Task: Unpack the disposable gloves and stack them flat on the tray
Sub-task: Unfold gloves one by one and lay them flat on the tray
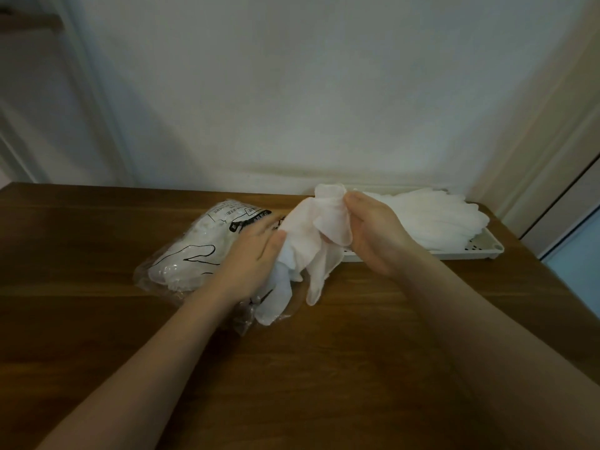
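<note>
A clear plastic glove packet (191,254) with black print lies on the wooden table, still holding white gloves. My left hand (253,251) rests over the packet's open end and pinches a translucent white glove (311,241) between thumb and fingers. My right hand (373,228) grips the same glove's cuff end, lifted a little above the table; its fingers hang down toward the table. Behind my right hand a white tray (487,251) carries a flat pile of gloves (435,219).
The brown wooden table (292,368) runs up to a white wall. The tray sits at the table's back right, near its right edge. A door frame stands at the far right.
</note>
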`<state>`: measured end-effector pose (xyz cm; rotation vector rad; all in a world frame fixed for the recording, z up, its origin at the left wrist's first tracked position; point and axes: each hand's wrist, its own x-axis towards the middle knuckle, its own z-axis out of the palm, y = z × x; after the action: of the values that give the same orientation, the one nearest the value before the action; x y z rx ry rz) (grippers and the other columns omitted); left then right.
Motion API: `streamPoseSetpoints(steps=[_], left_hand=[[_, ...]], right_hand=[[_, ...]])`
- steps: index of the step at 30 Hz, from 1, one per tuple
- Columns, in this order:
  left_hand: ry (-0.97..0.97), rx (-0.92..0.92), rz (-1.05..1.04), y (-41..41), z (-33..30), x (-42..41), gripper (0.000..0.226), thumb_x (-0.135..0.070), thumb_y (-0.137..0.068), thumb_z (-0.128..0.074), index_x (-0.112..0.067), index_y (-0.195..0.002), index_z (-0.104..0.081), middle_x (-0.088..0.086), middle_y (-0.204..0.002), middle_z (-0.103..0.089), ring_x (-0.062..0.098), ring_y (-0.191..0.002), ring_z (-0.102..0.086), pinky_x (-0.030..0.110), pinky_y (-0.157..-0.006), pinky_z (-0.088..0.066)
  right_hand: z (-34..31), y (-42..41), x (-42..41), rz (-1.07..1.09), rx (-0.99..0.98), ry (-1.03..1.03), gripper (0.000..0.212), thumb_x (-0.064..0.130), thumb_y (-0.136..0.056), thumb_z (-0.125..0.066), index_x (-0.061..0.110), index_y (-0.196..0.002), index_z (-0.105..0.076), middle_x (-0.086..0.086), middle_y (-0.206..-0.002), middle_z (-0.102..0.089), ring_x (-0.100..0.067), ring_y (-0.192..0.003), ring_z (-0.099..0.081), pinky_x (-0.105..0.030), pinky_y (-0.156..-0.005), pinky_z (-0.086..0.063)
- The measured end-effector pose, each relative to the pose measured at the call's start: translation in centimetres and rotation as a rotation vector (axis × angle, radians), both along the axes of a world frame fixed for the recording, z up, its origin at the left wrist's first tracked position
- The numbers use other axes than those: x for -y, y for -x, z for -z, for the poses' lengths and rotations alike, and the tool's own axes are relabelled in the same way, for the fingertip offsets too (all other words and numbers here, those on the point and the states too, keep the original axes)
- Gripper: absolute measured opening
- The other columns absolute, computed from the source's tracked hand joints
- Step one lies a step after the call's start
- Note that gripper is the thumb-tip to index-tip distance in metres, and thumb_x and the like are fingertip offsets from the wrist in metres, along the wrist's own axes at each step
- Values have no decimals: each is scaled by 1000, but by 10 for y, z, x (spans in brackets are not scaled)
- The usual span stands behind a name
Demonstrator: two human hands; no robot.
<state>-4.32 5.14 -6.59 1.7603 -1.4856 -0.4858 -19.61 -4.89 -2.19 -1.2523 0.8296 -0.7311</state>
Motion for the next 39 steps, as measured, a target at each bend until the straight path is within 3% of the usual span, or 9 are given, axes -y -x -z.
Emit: streamPoseSetpoints(steps=[6,11,14,20,23,26,32,35,39], left_hand=[[418,-167,-172,11,-16,-7,30,-33,-95,-30,-20,-106,-55,-4,-113,-52,9,-105,-50,25,-89,-43],[355,-404,-148,21,-28,-14,29,-32,-100,-30,-14,-90,-50,-1,-80,-51,2,-66,-48,13,-56,-41],[213,-404,-60,23,-26,-14,17,-29,-95,-46,-13,-97,-48,-1,-86,-55,1,-67,-55,18,-58,-48],[50,-526,51,28,-16,-11,35,-16,-83,-68,-34,-105,-47,-7,-105,-56,5,-92,-58,26,-75,-53],[79,-361,14,26,-12,-8,33,-17,-85,-66,-35,-103,-45,-12,-103,-54,4,-89,-56,24,-69,-51],[86,74,-4,23,-10,-4,36,-15,-90,-57,-29,-122,-46,-17,-103,-51,-2,-81,-52,14,-64,-43],[-230,691,-74,19,4,3,19,-22,-95,-44,-19,-109,-56,-5,-85,-53,16,-86,-52,31,-85,-40],[-151,481,-167,17,6,2,25,-26,-91,-50,-22,-116,-54,-6,-87,-54,16,-88,-53,32,-85,-42],[0,97,-162,22,-10,1,54,-16,-86,-58,-23,-136,-39,-5,-126,-49,8,-113,-44,24,-89,-38]], right_hand=[[15,-7,-11,-139,167,-401,33,22,-102,-35,8,-121,-58,-15,-117,-66,-29,-107,-63,-43,-85,-55],[24,-19,-12,-75,68,-277,30,22,-100,-40,9,-120,-57,-11,-119,-63,-27,-113,-58,-41,-97,-46],[19,-18,-7,61,-98,-70,27,27,-100,-41,12,-112,-59,-9,-112,-63,-23,-101,-59,-36,-83,-48],[-4,-4,1,2,417,-404,34,26,-103,-31,5,-120,-52,-13,-114,-64,-23,-103,-62,-35,-85,-53],[-9,0,3,34,468,-444,36,28,-103,-33,4,-122,-52,-14,-113,-65,-24,-100,-64,-34,-79,-56],[-12,5,10,125,451,-434,33,27,-102,-36,5,-120,-53,-14,-115,-64,-24,-102,-64,-35,-84,-55],[-11,20,14,257,460,-466,29,26,-100,-41,4,-113,-56,-12,-108,-68,-23,-87,-68,-33,-61,-59],[-14,29,17,292,528,-468,27,24,-101,-41,3,-109,-56,-12,-100,-68,-21,-80,-68,-31,-59,-59],[-21,40,19,223,658,-473,35,26,-102,-36,-1,-114,-56,-17,-102,-69,-24,-83,-70,-34,-75,-58]])
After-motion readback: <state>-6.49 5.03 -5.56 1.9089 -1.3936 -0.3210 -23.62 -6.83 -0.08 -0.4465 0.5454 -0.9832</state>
